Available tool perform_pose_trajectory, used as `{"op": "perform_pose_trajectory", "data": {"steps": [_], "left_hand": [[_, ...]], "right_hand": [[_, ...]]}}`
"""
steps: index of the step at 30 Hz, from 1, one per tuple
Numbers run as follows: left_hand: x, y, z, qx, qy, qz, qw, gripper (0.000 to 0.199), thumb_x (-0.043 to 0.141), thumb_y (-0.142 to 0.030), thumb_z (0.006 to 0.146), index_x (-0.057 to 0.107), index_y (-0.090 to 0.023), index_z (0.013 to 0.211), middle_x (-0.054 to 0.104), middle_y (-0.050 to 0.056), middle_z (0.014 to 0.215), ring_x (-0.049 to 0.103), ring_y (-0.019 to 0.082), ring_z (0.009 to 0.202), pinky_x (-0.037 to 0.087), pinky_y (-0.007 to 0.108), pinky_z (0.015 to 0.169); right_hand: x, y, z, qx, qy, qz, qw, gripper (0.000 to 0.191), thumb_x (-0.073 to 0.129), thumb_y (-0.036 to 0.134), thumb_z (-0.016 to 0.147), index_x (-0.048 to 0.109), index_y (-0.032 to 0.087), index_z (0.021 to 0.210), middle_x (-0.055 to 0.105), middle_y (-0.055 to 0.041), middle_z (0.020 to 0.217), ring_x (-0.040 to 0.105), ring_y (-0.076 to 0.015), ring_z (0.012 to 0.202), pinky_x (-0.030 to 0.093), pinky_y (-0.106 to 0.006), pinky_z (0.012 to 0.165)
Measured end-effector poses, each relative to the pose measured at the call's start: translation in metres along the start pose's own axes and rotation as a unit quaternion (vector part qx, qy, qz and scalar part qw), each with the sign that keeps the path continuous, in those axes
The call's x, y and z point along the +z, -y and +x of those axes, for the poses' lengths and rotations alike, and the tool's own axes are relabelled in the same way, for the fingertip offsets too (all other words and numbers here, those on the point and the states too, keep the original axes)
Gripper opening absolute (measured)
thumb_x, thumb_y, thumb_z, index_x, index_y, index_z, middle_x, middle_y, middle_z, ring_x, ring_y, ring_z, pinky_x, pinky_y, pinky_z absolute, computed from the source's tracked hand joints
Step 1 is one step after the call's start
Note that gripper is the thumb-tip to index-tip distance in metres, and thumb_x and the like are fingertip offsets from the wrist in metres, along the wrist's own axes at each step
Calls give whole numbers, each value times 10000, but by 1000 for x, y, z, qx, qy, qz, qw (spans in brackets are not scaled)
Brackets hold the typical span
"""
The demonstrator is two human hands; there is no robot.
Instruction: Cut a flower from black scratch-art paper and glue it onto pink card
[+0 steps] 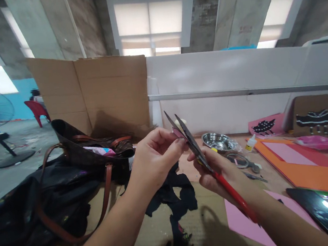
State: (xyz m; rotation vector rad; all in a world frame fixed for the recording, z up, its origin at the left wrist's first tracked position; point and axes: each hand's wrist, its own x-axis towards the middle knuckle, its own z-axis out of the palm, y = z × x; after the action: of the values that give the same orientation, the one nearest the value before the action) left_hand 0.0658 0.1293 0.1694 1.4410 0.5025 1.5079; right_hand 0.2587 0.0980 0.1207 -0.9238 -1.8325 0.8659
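Note:
My left hand [153, 158] is raised over the table, thumb and fingers pinched on a small pink piece [178, 132] that looks like paper or foam sheet. In my right hand [213, 164] is a pair of scissors [196, 149] with red handles. Its blades point up and away from me, a little apart, right beside the pink piece. Whether they touch the piece I cannot tell. Below my hands, cut black scraps [187, 192] lie on a cardboard sheet [148, 236]. A pink sheet [247, 218] lies partly under my right forearm.
A brown handbag [77, 143] and black cloth [22, 212] fill the left. Rightward are a metal bowl [216, 140], a glue bottle [250, 143], orange sheets [311, 178] and a glossy black object [327, 214]. A cardboard panel [112, 93] and white board [206, 74] stand behind.

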Motion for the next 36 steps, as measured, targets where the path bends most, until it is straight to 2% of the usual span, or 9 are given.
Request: {"op": "perform_pose_trajectory", "data": {"steps": [7, 12, 17, 25, 31, 36], "left_hand": [[1, -3, 1, 12, -11, -9, 1000, 205, 839, -260, 756, 647, -195, 723, 706, -27, 661, 691, 132, 638, 576, 235, 666], [0, -2, 1, 12, -10, -4, 1000, 239, 859, -309, 754, 648, -198, 743, 690, -24, 674, 710, 157, 679, 597, 272, 709], [-3, 2, 1, 12, -6, 2, 1000, 252, 857, -298, 765, 627, -195, 756, 711, -22, 723, 722, 151, 690, 597, 253, 691], [-3, 2, 2, 8, 5, -3, 1000, 232, 831, -257, 756, 609, -189, 746, 715, -20, 738, 711, 135, 670, 579, 235, 668], [-3, 0, 2, -1, 6, 10, 1000, 220, 823, -267, 751, 617, -191, 738, 713, -19, 716, 708, 141, 668, 563, 232, 641], [-2, 0, 2, 6, 10, -6, 1000, 189, 803, -225, 759, 619, -193, 732, 724, -25, 709, 708, 127, 658, 566, 221, 649]], "right_hand": [[1, 5, 0, 10, 8, 20, 1000, 374, 712, 457, 909, 552, 288, 1203, 489, -7, 956, 453, -164, 781, 387, -283, 664], [0, 5, 0, 10, 9, -1, 1000, 374, 688, 517, 926, 563, 281, 1187, 447, 12, 879, 397, -150, 720, 345, -269, 614], [-2, -6, 1, -4, 17, 25, 1000, 459, 698, 612, 903, 561, 284, 1195, 479, -5, 929, 441, -158, 749, 369, -275, 629], [-2, -6, 4, -4, 21, 33, 999, 418, 713, 573, 916, 569, 278, 1174, 446, 7, 896, 412, -149, 742, 334, -261, 609], [-1, -7, 4, 3, 10, 32, 999, 477, 718, 631, 881, 577, 257, 1141, 420, 20, 814, 368, -135, 651, 304, -259, 539], [2, -6, 4, -1, 6, 39, 999, 462, 737, 618, 874, 587, 257, 1121, 379, 48, 751, 326, -128, 619, 301, -268, 558]]}}
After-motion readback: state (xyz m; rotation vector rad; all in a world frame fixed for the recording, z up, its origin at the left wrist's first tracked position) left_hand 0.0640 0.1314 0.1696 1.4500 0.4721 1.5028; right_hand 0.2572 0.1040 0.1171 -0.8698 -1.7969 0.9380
